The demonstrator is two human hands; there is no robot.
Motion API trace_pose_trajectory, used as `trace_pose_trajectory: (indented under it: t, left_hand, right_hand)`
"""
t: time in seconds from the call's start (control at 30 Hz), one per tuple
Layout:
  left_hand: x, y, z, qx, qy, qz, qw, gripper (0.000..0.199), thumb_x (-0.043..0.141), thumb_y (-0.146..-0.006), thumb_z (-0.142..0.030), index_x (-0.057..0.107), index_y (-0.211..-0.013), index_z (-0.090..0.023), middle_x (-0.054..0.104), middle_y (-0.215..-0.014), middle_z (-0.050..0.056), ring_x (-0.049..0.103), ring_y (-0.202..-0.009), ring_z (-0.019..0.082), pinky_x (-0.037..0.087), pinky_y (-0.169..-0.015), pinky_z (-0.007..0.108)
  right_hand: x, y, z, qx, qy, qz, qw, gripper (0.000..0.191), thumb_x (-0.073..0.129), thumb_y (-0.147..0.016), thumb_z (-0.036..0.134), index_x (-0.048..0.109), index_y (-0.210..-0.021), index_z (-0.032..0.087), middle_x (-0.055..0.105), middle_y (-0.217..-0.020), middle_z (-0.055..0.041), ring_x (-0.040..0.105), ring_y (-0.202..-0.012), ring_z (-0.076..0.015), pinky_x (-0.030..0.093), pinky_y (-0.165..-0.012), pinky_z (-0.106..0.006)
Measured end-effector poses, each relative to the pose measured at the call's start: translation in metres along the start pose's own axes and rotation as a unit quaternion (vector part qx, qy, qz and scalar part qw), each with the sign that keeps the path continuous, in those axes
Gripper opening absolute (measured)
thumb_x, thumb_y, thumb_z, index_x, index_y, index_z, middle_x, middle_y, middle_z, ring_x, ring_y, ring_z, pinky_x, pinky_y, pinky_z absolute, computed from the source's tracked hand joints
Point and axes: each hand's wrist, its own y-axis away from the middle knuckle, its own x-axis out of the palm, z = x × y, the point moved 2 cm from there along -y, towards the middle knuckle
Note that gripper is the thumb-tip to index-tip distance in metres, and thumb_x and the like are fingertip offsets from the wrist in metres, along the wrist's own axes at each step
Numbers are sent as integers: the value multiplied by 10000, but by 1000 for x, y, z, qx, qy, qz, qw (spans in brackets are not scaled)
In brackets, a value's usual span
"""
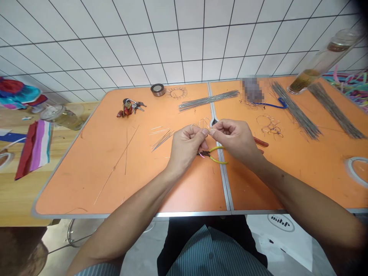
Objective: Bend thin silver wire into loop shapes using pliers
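My left hand (186, 147) and my right hand (233, 140) meet above the orange folding table (100, 180), fingertips pinching a thin metal wire loop (203, 123) between them. Yellow-handled pliers (214, 155) lie just under my hands, their dark head near my left hand. A red-handled tool (261, 142) pokes out beneath my right hand. Loose straight wires (162, 140) lie left of my left hand. A long bundle of grey wires (208, 100) lies farther ahead.
Two more wire bundles (296, 111) and bent copper-coloured wire pieces (270, 126) lie at the right. Keys (129, 108), a tape roll (157, 89) and a glass cylinder (322, 63) stand near the tiled wall (184, 34). Fabric lies on a wooden surface (17, 199) at the left.
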Motion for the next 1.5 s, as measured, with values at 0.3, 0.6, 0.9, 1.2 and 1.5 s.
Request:
trace_pose_trajectory:
  t: [0.3,0.6,0.9,1.2,1.5]
  left_hand:
    - [-7,-9,2,-8,0,14,1000,370,893,-848,-478,691,-747,-185,717,-642,11,564,-503,93,470,-529,224]
    - [-9,-13,2,-27,24,29,999,296,829,-892,-425,716,-767,-182,769,-750,31,583,-545,84,461,-569,221]
    - [-8,-12,0,-56,29,40,997,294,838,-870,-422,691,-763,-190,798,-791,47,596,-549,91,486,-584,232]
    - [-6,-9,3,-18,-3,9,1000,252,798,-897,-356,676,-752,-191,762,-707,26,590,-526,91,458,-559,228]
    - [-8,-11,-1,-47,34,9,998,302,806,-905,-484,752,-880,-188,817,-896,56,664,-641,102,571,-666,235]
  right_hand:
    - [-7,-7,-19,10,-46,76,996,289,727,-968,435,694,-821,189,541,-715,27,444,-665,-122,327,-618,-299]
    - [-8,-12,-24,15,-78,78,994,212,728,-964,397,728,-905,193,634,-794,9,524,-687,-126,418,-665,-295]
    - [-8,-13,-23,11,-49,45,998,144,747,-897,330,721,-861,193,689,-827,-12,545,-681,-131,435,-656,-298]
    - [-2,-9,-23,-4,-47,12,999,152,741,-881,333,716,-855,186,694,-828,-15,521,-692,-131,407,-652,-300]
    - [-3,-11,-25,36,-57,31,997,188,756,-874,363,708,-849,183,647,-789,-3,500,-679,-129,379,-629,-291]
